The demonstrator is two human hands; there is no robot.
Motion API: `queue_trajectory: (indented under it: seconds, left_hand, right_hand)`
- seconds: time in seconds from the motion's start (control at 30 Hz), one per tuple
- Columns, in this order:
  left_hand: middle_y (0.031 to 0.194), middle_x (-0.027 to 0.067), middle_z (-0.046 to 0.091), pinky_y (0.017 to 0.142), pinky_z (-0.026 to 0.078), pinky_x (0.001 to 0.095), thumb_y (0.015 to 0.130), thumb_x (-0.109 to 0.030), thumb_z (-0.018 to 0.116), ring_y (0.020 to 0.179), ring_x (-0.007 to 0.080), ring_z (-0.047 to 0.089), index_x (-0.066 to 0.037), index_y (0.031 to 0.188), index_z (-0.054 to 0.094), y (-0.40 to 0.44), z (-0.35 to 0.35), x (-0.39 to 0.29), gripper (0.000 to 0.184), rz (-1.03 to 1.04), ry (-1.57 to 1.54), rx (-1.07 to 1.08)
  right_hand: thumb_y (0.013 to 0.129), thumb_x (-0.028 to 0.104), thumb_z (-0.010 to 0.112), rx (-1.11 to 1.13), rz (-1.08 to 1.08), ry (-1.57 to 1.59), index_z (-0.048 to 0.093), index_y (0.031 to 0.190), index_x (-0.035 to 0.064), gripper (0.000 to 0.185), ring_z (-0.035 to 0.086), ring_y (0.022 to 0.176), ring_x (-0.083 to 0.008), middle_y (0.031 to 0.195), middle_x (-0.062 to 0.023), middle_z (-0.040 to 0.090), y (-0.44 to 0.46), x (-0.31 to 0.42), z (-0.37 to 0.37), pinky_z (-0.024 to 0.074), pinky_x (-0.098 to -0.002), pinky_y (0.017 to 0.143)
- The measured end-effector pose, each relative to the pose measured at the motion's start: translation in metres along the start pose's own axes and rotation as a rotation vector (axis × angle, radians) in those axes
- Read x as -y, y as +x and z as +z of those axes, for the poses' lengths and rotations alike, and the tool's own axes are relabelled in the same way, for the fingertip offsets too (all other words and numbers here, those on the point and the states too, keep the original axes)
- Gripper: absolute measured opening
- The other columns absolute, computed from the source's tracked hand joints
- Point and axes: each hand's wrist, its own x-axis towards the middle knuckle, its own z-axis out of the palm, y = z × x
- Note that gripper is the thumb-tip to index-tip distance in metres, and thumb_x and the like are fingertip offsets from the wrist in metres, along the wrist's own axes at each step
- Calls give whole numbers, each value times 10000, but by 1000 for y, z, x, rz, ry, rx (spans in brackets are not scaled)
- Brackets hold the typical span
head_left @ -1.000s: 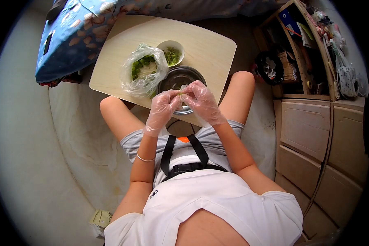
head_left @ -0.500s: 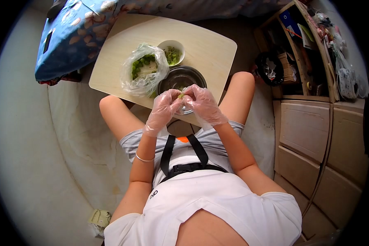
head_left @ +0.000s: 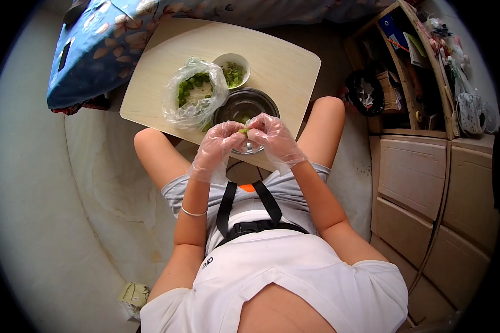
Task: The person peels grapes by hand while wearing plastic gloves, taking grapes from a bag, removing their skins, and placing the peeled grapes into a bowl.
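Note:
A small green vegetable piece [head_left: 243, 131] is pinched between the fingertips of my left hand [head_left: 216, 145] and my right hand [head_left: 273, 139], both in clear plastic gloves. They are over the near edge of a metal bowl [head_left: 265, 100], whose near part they partly hide. Some green bits show inside it. Left of this bowl, an open clear plastic bag [head_left: 175, 114] holds green pieces [head_left: 191, 86]. Behind it stands a white bowl [head_left: 222, 59] with chopped greens [head_left: 233, 74].
The items stand on a pale low table [head_left: 283, 64] between my knees. Blue floral cloth [head_left: 103, 55] hangs at the back left. At right are a wooden shelf [head_left: 408, 83], a black-lined bin [head_left: 365, 91] and drawers [head_left: 414, 172].
My left hand has shifted slightly left and its wrist has turned a little. The green piece between my fingertips shows more clearly now.

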Motion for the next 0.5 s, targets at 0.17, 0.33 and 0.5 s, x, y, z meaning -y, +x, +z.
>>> queue_trajectory:
  seconds: [0.17, 0.33, 0.5]
  left_hand:
    - [861, 46, 663, 683, 500, 233, 897, -154, 672, 725, 97, 600, 18, 1069, 633, 1, -4, 2, 246, -7, -53, 35]
    - [864, 43, 663, 679, 452, 212, 882, -137, 657, 716, 86, 565, 16, 1035, 649, 3, -6, 2, 216, -66, -99, 56]
    - [859, 40, 664, 676, 448, 205, 883, -123, 637, 719, 80, 566, 14, 1028, 654, 6, -12, 5, 200, -94, -108, 77]
  right_hand:
    - [890, 55, 613, 42, -6, 162, 586, 971, -9, 107, 578, 644, -99, 815, -63, 644, 0, -7, -3, 497, -255, 598]
    - [893, 109, 631, 88, 40, 281, 586, 979, -5, 149, 591, 665, -115, 829, -70, 640, 2, -12, -6, 505, -258, 609]
    - [893, 128, 642, 126, 87, 367, 591, 993, -1, 172, 594, 683, -118, 843, -75, 643, 3, -16, -9, 503, -255, 610]
